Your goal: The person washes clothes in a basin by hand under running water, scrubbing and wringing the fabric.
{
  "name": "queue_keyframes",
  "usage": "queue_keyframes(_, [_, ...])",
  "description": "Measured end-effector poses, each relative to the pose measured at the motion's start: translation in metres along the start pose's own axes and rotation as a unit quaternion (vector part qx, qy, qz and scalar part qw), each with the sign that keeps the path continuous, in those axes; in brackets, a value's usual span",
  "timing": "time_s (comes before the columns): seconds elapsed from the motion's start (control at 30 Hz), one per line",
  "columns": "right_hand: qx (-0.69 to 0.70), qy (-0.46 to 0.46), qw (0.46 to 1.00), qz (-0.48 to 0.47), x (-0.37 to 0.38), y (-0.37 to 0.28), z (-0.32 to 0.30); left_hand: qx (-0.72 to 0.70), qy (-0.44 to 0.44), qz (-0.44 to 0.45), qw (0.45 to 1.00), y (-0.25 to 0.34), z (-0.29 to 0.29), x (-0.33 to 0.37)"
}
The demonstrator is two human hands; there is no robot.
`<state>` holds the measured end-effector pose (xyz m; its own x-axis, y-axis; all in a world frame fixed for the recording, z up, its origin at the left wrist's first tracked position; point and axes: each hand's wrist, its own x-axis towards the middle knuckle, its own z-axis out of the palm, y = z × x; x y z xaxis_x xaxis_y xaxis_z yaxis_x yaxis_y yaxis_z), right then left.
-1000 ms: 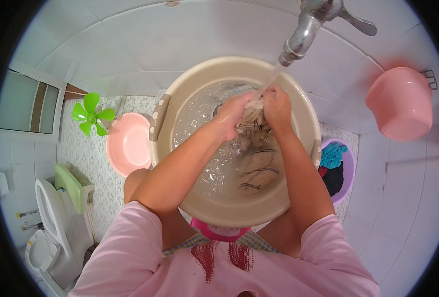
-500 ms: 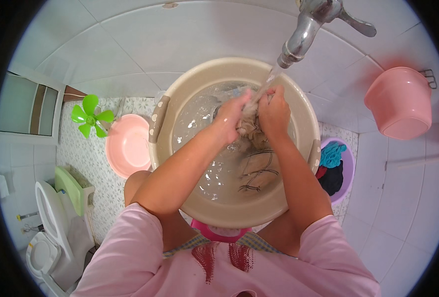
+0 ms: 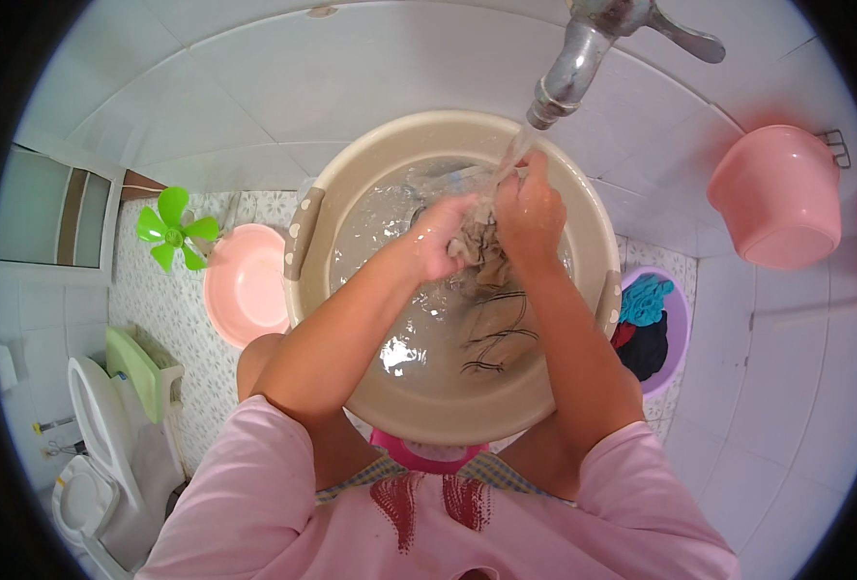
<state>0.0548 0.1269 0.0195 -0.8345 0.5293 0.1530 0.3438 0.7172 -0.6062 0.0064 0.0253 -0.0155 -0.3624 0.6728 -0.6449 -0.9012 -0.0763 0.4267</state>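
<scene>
A large beige basin [image 3: 448, 423] full of cloudy water stands between my knees. Bunched above the water is a tan cloth with dark lines [image 3: 484, 240], gripped by both hands; its lower part spreads under the surface. My left hand [image 3: 440, 237] holds the bundle from the left, thumb and fingers closed on its edge. On the other side my right hand [image 3: 532, 208] is closed round the upper part, directly under the running stream. Water pours from the metal tap [image 3: 566, 82] onto the cloth and my right fingers. A whitish cloth [image 3: 448, 182] lies in the water behind.
Left of the basin are a pink basin [image 3: 245, 287], a green fan [image 3: 174, 233] and a toilet [image 3: 109, 411]. A purple tub [image 3: 681, 338] with teal, red and black clothes stands to the right. Above it a pink bucket [image 3: 778, 198] hangs on the wall.
My left hand has moved slightly down and left along the cloth. The bundle has shifted and sits a little more open, and my right hand has turned slightly under the stream.
</scene>
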Motion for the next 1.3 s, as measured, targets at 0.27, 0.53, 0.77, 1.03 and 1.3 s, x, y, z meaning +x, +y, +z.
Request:
queue_keyframes(0.27, [0.105,-0.065,0.973,-0.193,-0.042,-0.028,0.030,-0.116,-0.348,0.068,0.928,-0.004,-0.042,0.011])
queue_keyframes(0.53, [0.016,0.017,0.999,0.023,0.005,0.003,-0.003,-0.066,0.001,0.022,0.998,0.007,0.008,-0.004])
queue_keyframes(0.77, [0.101,-0.022,0.974,-0.201,-0.041,-0.038,0.029,-0.193,-0.391,0.055,0.898,0.002,-0.060,0.027])
queue_keyframes(1.03, [0.073,0.021,0.996,0.049,0.006,0.010,0.006,-0.073,0.053,0.055,0.994,0.006,0.011,-0.003])
queue_keyframes(1.3, [0.101,-0.059,0.986,-0.121,-0.025,-0.008,0.036,0.004,-0.103,0.157,0.982,-0.021,-0.036,0.019])
